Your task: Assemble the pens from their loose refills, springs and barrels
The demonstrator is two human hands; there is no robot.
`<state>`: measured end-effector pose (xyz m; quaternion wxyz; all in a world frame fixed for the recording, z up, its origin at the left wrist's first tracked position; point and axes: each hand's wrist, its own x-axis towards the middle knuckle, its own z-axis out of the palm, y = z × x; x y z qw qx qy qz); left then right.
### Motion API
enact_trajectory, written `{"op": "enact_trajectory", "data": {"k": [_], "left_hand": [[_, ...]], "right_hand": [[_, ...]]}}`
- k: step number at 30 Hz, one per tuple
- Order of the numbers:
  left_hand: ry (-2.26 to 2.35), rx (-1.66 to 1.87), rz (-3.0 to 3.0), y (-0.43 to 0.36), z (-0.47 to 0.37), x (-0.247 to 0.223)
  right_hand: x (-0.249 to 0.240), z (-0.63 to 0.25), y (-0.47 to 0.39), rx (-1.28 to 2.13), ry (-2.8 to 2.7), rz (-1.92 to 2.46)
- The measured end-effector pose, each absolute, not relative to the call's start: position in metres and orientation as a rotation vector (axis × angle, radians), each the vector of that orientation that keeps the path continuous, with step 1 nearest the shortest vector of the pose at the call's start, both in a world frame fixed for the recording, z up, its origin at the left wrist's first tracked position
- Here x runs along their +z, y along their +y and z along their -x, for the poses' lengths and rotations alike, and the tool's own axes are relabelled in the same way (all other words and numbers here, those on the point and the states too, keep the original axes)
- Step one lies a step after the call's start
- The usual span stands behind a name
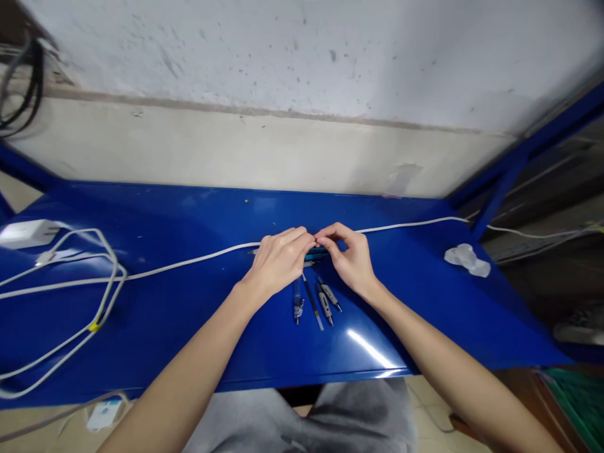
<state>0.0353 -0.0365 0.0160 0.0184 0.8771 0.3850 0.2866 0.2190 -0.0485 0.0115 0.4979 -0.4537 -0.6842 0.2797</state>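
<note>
My left hand [282, 259] and my right hand [348, 255] meet fingertip to fingertip above the middle of the blue table. Both are closed in a pinch, and whatever lies between the fingertips is too small to make out. Beneath them, partly covered, are blue pen-like pieces [315, 253]. Nearer to me lie a clear pen barrel [297, 302], a thin dark refill [311, 299] with a pale end, and two grey pen parts, one [325, 306] left of the other [331, 294].
A white cable [189, 261] crosses the blue table [189, 340] behind my hands, with loops at the left near a white adapter [29, 233]. Crumpled clear plastic [467, 259] sits at the right. A wall [264, 151] rises along the back edge.
</note>
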Motion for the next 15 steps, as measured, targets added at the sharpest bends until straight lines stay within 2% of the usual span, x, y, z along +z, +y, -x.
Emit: {"op": "enact_trajectory", "data": {"k": [5,15], "left_hand": [[1.22,1.008,-2.716,-0.0396,-0.0389,0.0184],[1.21,0.988,-2.7,-0.037,-0.0369,0.0149]], "right_hand": [[0.0167,-0.2198,-0.0489,0.652,-1.615,1.083],[0.0142,-0.2206,-0.0492,0.676,-1.64,1.066]]}}
